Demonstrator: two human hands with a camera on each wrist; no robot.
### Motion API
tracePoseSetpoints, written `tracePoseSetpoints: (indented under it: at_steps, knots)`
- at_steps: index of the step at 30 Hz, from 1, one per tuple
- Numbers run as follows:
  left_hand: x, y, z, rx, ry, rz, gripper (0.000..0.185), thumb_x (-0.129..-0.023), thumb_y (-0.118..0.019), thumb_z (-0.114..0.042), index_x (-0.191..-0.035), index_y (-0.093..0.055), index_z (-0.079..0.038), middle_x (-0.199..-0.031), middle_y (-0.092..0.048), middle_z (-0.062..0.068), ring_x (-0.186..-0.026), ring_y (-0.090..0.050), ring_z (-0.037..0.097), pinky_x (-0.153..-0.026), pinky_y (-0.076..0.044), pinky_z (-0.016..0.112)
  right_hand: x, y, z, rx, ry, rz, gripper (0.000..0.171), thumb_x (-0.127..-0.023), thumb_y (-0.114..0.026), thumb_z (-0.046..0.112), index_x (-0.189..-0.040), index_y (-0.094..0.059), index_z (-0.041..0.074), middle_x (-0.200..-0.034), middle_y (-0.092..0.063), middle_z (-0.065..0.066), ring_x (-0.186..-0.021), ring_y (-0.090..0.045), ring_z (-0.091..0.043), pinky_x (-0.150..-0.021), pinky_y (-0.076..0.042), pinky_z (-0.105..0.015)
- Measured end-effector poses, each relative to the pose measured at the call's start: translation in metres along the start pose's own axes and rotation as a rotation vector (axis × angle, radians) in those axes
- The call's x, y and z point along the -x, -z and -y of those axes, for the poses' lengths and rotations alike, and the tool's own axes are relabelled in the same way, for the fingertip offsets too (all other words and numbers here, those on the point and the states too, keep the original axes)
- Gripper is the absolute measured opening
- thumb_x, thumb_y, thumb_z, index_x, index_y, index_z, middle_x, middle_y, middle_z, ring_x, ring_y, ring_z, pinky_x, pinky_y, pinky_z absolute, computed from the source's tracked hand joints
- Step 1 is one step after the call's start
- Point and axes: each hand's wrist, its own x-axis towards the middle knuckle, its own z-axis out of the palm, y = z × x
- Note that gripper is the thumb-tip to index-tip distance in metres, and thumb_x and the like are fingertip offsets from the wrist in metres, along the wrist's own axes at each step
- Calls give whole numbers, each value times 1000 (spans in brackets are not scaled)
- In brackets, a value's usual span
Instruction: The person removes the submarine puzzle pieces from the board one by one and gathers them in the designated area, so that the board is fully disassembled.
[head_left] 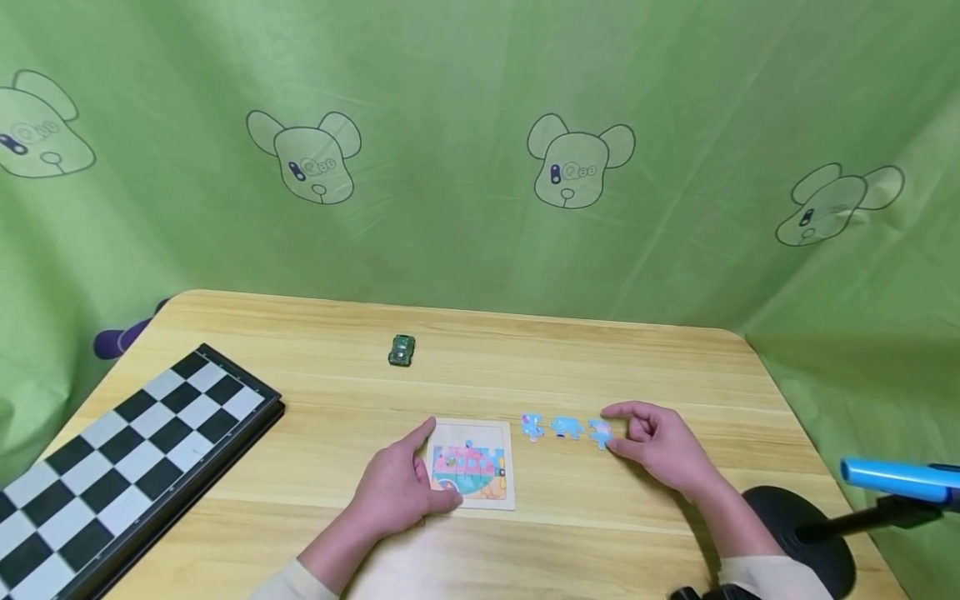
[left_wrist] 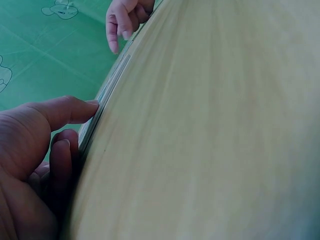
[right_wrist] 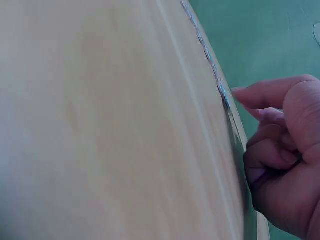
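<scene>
A small square jigsaw puzzle board [head_left: 508, 467] with a pale frame and a pink and teal picture lies on the table. My left hand [head_left: 397, 486] holds its left side, index finger at the top left corner and thumb over the lower edge. To the board's right, blue puzzle pieces lie in a row: a left piece [head_left: 532, 427], a middle piece [head_left: 567, 427] and a right piece [head_left: 599, 432]. My right hand [head_left: 662, 442] pinches the right piece between index finger and thumb, other fingers curled in. In the right wrist view the pieces [right_wrist: 223, 94] show edge-on beside the fingertip.
A black and white chessboard [head_left: 142, 450] fills the table's left side. Behind the puzzle board stands a small dark green toy car [head_left: 402, 350]. At the right front are a round black base [head_left: 798, 542] and a blue rod [head_left: 892, 479]. A green curtain [head_left: 450, 250] hangs behind the table.
</scene>
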Motion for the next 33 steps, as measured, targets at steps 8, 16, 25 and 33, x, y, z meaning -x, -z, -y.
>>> tracePoseSetpoints:
  at_steps: [8, 16, 25, 33]
  knots:
    - [1, 1, 0, -22, -19, -4, 107, -65, -89, -21, -153, -33, 2, -57, -55, -2, -41, -50, 13, -42, -43, 30, 1, -29, 26, -78, 50, -58, 40, -81, -84, 12, -119, -69, 8, -63, -33, 3, -56, -33, -9, -76, -42, -27]
    - [0, 2, 0, -41, -45, -4, 102, -68, -88, -19, -153, -35, 2, -60, -54, -2, -48, -49, 13, -46, -40, 29, -3, -63, 47, -165, 103, 20, 37, -79, -84, 6, -114, -71, 9, -62, -31, 4, -58, -31, -8, -79, -42, -28]
    - [0, 2, 2, -54, -38, 5, 102, -68, -86, -21, -153, -34, 2, -61, -55, -3, -48, -50, 12, -46, -42, 29, -11, -97, 74, -188, 142, 129, 41, -78, -84, 7, -117, -70, 11, -60, -33, 6, -56, -32, -8, -82, -44, -32]
    - [1, 4, 2, -49, -43, 20, 101, -70, -86, -21, -153, -34, 3, -61, -55, -2, -48, -49, 11, -43, -40, 26, -21, -122, 97, -131, 125, 217, 41, -77, -86, 11, -115, -70, 9, -57, -34, 5, -52, -30, -9, -66, -42, -27]
